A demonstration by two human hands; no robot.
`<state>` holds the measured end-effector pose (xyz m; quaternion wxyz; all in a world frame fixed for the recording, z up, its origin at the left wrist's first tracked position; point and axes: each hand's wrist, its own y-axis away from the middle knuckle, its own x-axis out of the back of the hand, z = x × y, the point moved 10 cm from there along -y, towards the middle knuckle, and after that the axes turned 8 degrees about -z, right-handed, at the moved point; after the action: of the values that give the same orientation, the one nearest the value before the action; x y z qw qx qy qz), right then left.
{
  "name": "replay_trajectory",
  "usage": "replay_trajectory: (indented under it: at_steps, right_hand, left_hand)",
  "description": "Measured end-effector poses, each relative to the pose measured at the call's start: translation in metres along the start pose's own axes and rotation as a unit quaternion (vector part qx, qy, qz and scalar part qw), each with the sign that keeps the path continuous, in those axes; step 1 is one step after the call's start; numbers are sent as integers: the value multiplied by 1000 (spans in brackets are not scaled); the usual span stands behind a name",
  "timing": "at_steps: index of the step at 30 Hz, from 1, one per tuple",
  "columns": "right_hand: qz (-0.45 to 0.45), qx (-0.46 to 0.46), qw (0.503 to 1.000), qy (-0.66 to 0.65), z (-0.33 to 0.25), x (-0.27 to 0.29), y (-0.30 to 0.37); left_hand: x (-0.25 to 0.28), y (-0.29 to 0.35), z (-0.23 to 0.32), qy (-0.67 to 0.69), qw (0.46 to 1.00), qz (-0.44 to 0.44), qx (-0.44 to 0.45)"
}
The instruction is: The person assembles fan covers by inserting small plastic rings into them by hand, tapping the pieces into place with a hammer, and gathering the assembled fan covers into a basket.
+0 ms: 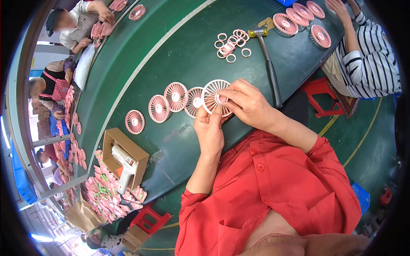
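Observation:
In front of my chest I hold a round pink fan grille [210,90] with a ring of thin spokes. My left hand [210,131] is closed on its lower rim, thumb over the front. My right hand [247,102] pinches at the grille's hub, where a small pink round piece shows partly between the fingers. Just left of it another grille [194,102] lies on the green table, partly covered by the held one. Further left rest more pink grilles [175,97], two of them overlapping. Beyond my right hand lies a hammer [268,64] with a yellow head and dark grip.
Several pink rings [230,46] are piled near the hammer head. A cardboard box [141,153] holding a white glue gun [127,167] stands at left, beside a heap of pink parts [106,192]. Co-workers sit along the conveyor and at right, near a red stool [318,96].

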<state>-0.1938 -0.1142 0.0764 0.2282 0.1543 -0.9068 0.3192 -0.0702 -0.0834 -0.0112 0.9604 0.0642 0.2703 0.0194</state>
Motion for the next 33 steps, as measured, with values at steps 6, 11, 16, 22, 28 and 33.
replay_trajectory:
  at_steps: [6, 11, 16, 22, 28, 33]
  right_hand:
    - [1, 18, 1000, 24, -6, -2, -3]
    - [-3, 31, 999, 21, -7, -5, -3]
    - [7, 18, 1000, -1, -4, -9, -3]
    - [39, 3, 997, -63, -5, -10, -4]
    - [61, 65, 996, 15, -11, -17, 3]
    - [57, 54, 997, 21, -10, -21, 3]
  left_hand:
    - [6, 2, -1, -44, 999, 3, -22]
    - [1, 8, 15, -158, 982, 22, -99]
    - [-2, 13, 23, -193, 968, 15, -160]
    - [-2, 17, 40, -292, 928, 27, -229]
    - [7, 0, 41, -210, 967, 50, -134]
    - [15, -2, 38, -187, 974, 51, -120]
